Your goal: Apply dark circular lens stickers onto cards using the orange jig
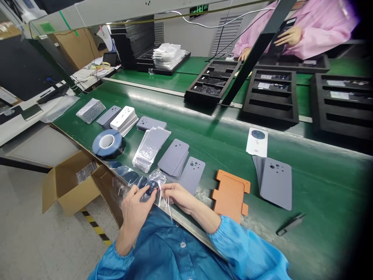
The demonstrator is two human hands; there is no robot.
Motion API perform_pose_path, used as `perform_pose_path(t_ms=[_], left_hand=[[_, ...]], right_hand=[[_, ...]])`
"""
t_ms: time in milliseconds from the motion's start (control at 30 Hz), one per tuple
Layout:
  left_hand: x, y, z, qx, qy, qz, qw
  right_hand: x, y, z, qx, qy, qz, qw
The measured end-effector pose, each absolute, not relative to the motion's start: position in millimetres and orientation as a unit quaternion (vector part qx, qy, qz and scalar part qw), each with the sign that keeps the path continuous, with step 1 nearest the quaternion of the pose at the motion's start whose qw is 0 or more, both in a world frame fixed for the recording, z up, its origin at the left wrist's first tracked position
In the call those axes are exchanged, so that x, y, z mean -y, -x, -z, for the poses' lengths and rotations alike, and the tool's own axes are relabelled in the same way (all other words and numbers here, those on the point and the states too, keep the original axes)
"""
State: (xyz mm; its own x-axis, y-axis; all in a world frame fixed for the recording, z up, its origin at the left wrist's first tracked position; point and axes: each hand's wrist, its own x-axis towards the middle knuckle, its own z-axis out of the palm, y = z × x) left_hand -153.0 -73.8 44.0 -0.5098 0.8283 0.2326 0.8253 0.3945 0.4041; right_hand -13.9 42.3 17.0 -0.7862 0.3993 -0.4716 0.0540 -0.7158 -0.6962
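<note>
My left hand (136,206) pinches a dark round sticker (152,188) with small holes between thumb and fingers, at the table's front edge. The sticker sits at the end of a clear strip bearing several dark discs (131,177), which runs back to a blue film roll (118,142) with a white core. Close on the right, my right hand (179,197) is closed, its fingertips at the sticker's edge on thin clear film (160,196) that hangs down in shiny strands. Crumpled clear film (157,176) lies just behind the fingers. Grey camera-holed panels (192,175) lie beyond my right hand.
An orange fixture plate (230,196), a fanned grey panel stack (275,182), a white card (257,149) and a black tool (291,224) lie to the right. Wrapped panels (151,147) lie behind. A cardboard box (71,186) stands lower left. Across, a pink-sleeved person handles black trays (269,111).
</note>
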Motion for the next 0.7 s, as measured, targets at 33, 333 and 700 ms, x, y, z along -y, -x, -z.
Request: perform_pose_path(t_ms=[33,333,700], left_hand=[[73.8,152.8,-45.0,-0.834,-0.495,-0.245,0.004],[75.1,156.9,-47.6,-0.816,-0.51,-0.271,0.032],[68.0,182.2,-59.5,-0.808,-0.367,-0.44,0.141]], right_hand=[[-42.0,14.6,-17.3,0.359,0.312,-0.874,0.1],[-37.9,20.3,-20.5,0.358,0.314,-0.871,0.12],[-37.1,19.6,-7.5,0.472,0.354,-0.794,0.149]])
